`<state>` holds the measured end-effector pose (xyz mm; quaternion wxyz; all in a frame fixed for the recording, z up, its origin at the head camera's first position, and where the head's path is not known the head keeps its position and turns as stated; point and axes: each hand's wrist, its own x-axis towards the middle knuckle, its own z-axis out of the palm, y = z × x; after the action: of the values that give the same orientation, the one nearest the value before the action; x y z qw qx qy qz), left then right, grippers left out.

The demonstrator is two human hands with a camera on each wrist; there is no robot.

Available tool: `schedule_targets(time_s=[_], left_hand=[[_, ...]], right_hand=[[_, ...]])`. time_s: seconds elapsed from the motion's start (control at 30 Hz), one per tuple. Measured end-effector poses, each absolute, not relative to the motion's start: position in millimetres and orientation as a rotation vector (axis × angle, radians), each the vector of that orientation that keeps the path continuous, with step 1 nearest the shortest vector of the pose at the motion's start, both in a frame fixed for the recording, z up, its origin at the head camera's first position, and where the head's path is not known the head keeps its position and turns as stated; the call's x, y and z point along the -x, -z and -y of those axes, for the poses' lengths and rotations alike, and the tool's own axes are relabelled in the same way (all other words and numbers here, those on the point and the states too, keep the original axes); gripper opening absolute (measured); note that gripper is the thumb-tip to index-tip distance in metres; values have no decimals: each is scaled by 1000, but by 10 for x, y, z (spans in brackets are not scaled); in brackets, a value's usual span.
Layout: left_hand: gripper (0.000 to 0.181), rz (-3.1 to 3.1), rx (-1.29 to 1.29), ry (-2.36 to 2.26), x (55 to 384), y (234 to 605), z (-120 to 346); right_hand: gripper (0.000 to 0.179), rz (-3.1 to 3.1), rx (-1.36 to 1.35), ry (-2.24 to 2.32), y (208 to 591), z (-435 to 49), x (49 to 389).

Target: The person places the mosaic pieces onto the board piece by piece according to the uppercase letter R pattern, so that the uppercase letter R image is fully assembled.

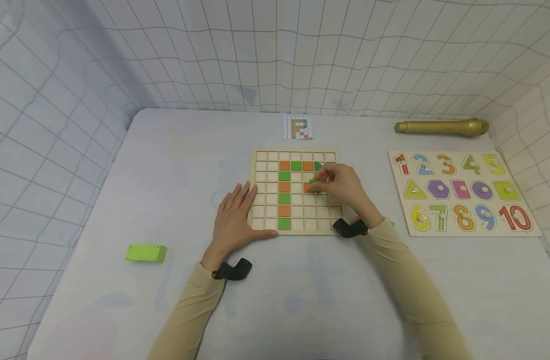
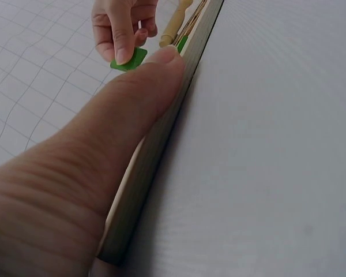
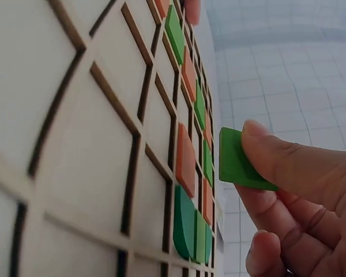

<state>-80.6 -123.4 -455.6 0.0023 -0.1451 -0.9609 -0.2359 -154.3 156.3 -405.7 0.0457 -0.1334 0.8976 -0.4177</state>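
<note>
A wooden grid board [image 1: 259, 211] lies on the table with orange and green square tiles in one column and along an upper row. Rounded green pieces sit at that row's right end. My right hand [image 1: 344, 185] pinches a green square tile [image 3: 232, 158] between thumb and fingers, just above the board's right half. In the right wrist view the tile is apart from the grid. My left hand [image 1: 233, 220] rests at the board's left edge, fingers spread and straight. Its thumb [image 2: 132, 92] lies along the front edge.
A small pattern card [image 1: 287, 129] lies behind the board. To the right are a number-and-shape puzzle board [image 1: 405, 195] and a gold microphone-shaped object [image 1: 437, 127]. A light green block [image 1: 142, 253] lies at left. Orange and green bits are partly hidden by the right wrist.
</note>
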Motion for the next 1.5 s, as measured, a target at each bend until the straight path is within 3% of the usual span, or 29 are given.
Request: schedule_targets(time_s=[0.47,1.07,1.5], left_hand=[[119,2985,465,743,793,4537,1234],[119,3004,460,736,808,4541,1235],[119,3011,453,735,806,4536,1227]], right_hand=[[16,-2741,443,1092,4111,-1190,1644],[22,-2905,673,752,4107,-1218,1623],[25,-2890,697,718,4107,-1275,1575]])
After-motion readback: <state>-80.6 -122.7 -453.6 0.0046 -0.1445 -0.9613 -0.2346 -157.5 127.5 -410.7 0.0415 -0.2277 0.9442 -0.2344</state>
